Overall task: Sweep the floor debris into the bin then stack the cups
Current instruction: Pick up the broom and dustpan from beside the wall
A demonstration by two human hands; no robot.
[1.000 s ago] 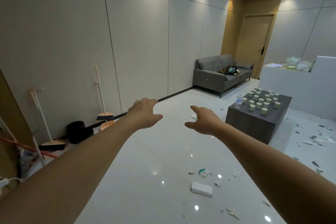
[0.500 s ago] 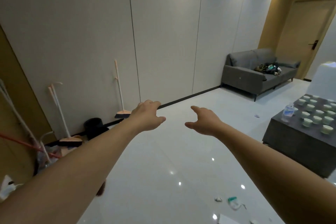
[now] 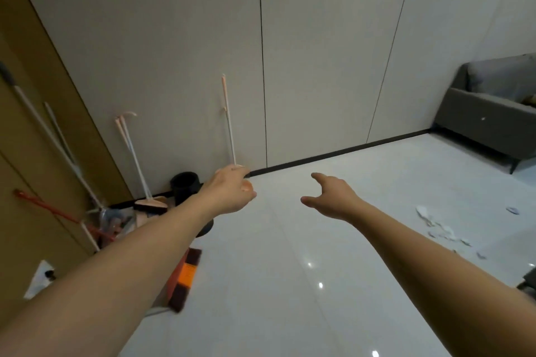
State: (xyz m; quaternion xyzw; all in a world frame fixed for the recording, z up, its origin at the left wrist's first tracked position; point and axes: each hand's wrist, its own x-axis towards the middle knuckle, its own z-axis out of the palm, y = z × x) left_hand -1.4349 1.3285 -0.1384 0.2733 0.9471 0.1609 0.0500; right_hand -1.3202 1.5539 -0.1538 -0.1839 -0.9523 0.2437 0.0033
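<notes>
Both arms reach forward over the white floor. My left hand (image 3: 230, 193) hangs with loosely curled fingers and holds nothing; it hides the head of a pink-handled broom (image 3: 228, 119) that leans on the wall. A second pink broom (image 3: 136, 162) leans further left, its brush on the floor. A black bin (image 3: 185, 186) stands against the wall between them, partly behind my left forearm. My right hand (image 3: 333, 197) is held out with relaxed fingers, empty. White paper debris (image 3: 438, 226) lies on the floor at the right. No cups are in view.
A mop with a grey-white pole (image 3: 55, 142) and a red-handled tool (image 3: 55, 211) lean in the left corner by a brown panel. An orange and brown box (image 3: 185, 278) lies on the floor under my left forearm. A grey sofa (image 3: 490, 113) stands at the right.
The view has swung left and closer to the wall. The table with cups and most debris have left the frame; brooms and bin are now nearer the centre. Both hands stay empty.
</notes>
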